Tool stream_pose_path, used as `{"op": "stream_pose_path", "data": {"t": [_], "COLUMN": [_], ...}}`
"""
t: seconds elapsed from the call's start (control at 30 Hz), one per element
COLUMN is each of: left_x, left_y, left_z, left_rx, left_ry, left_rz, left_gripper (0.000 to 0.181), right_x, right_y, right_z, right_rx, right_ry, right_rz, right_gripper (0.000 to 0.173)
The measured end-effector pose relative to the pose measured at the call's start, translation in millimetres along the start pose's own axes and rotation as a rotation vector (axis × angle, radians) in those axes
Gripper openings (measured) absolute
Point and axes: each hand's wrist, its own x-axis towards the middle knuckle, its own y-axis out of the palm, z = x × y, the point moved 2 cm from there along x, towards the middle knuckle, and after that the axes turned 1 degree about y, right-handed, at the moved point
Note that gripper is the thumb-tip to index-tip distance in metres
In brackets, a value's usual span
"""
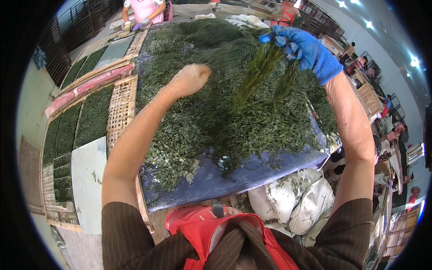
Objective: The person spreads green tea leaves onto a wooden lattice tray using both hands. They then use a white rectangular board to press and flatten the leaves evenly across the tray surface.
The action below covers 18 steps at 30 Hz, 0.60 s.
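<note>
A broad heap of dark green seaweed point(263, 125) lies on a table covered with blue plastic sheet point(199, 182). My right hand point(303, 50), in a blue knitted glove, is raised over the far right of the heap. Its fingers grip a bunch of stringy green seaweed point(261, 67) that hangs down in strands. My bare left hand point(194, 79) is held over the left middle of the heap with its fingers curled; it is slightly blurred, and whether anything is inside it cannot be told.
At the left stand woven bamboo trays point(122, 104) with pressed seaweed slabs point(94, 116), a grey board point(89, 185) and a rolled pink cloth point(89, 89). White sacks point(293, 199) lie below the table's near right edge. A co-worker in a pink apron point(145, 10) and another in red point(285, 17) stand beyond.
</note>
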Motion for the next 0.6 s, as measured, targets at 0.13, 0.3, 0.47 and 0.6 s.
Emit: {"op": "stream_pose_path", "data": {"t": [0.13, 0.3, 0.47, 0.6], "left_x": [-1, 13, -62, -108], "left_y": [15, 77, 131, 116], "left_z": [-81, -48, 23, 7], "left_rx": [-0.569, -0.192, -0.126, -0.239], "left_ry": [0.178, 0.024, -0.121, -0.119], "left_rz": [-0.190, 0.060, 0.624, 0.901], "left_gripper": [0.023, 0.040, 0.029, 0.029], "right_x": [3, 13, 20, 24], "right_y": [9, 49, 68, 67], "right_z": [-27, -40, -50, -65], "right_rx": [0.095, 0.234, 0.312, 0.496], "right_ry": [0.212, 0.171, 0.148, 0.207], "right_rz": [0.233, 0.268, 0.277, 0.243], "right_gripper": [0.028, 0.025, 0.020, 0.027]}}
